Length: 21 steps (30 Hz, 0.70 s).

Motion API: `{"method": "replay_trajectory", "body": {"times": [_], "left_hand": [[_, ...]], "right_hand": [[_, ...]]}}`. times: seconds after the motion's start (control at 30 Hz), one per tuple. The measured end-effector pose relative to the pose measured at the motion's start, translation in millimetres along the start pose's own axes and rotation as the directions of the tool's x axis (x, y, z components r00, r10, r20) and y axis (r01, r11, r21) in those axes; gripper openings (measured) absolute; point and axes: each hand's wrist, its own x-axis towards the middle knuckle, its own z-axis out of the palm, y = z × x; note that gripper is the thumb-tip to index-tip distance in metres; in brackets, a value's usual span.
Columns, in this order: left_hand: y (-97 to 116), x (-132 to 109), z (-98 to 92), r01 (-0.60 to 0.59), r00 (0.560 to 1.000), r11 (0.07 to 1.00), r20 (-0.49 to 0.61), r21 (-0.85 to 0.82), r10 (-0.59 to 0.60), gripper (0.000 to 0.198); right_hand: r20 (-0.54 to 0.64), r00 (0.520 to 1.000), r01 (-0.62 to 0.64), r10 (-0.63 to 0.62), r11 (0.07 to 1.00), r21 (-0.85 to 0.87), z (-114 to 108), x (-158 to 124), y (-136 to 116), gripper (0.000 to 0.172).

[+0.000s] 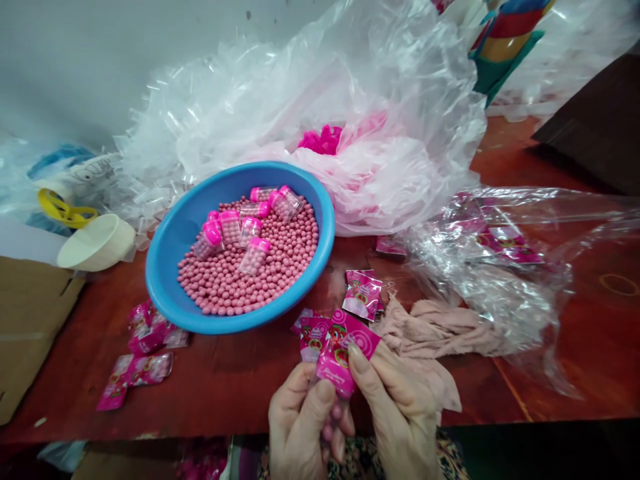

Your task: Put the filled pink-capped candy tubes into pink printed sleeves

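Note:
In my left hand [300,423] is a small clear jar of pink candy balls [330,427], mostly covered by the fingers. A bright pink printed sleeve [336,363] with a strawberry picture sits over its upper part. My right hand [400,407] pinches the right edge of that sleeve between thumb and fingers. Just beyond my hands lie more flat printed sleeves [362,295]. Further back on the left stands a blue basin [240,325] of loose pink candy balls [285,283]. Several filled jars with pink caps [255,257] rest on the balls.
Sleeved jars [150,369] lie left of the basin. A cream scoop [97,243], yellow tape ring [67,210] and cardboard box [33,327] are at the left. Large plastic bags [280,100] fill the back. A beige cloth [445,327] and crumpled clear bag [520,300] lie right.

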Motion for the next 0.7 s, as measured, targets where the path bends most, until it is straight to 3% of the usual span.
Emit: {"method": "replay_trajectory", "body": {"times": [0.13, 0.23, 0.33, 0.43, 0.53, 0.7], "left_hand": [[6, 6, -1.6, -0.019, 1.000, 0.999, 0.004, -0.041, 0.019, 0.036], [13, 12, -2.5, -0.079, 0.994, 0.990, -0.080, -0.119, 0.070, 0.029], [13, 15, -2.9, -0.076, 0.990, 0.973, -0.129, -0.219, 0.048, 0.029], [8, 13, -3.5, 0.012, 1.000, 0.964, -0.006, -0.264, -0.014, 0.022], [7, 11, -5.9, -0.025, 0.992, 0.979, 0.117, -0.201, 0.049, 0.027], [21, 11, -13.9, -0.088, 0.977, 0.996, 0.199, 0.019, 0.082, 0.028]], "right_hand": [[0.006, 0.997, 0.079, -0.079, 0.995, -0.056, -3, -3, 7, 0.029], [0.053, 0.984, 0.175, -0.170, 0.980, -0.098, -2, -12, 13, 0.015], [0.102, 0.975, 0.214, -0.195, 0.953, -0.217, 7, -27, 19, 0.031], [0.069, 0.997, 0.053, -0.036, 0.964, -0.261, 17, -43, 22, 0.036], [0.044, 0.976, -0.202, 0.212, 0.966, -0.163, 18, -50, 20, 0.049], [0.307, 0.877, -0.369, 0.370, 0.927, -0.064, 4, -40, 3, 0.061]]}}
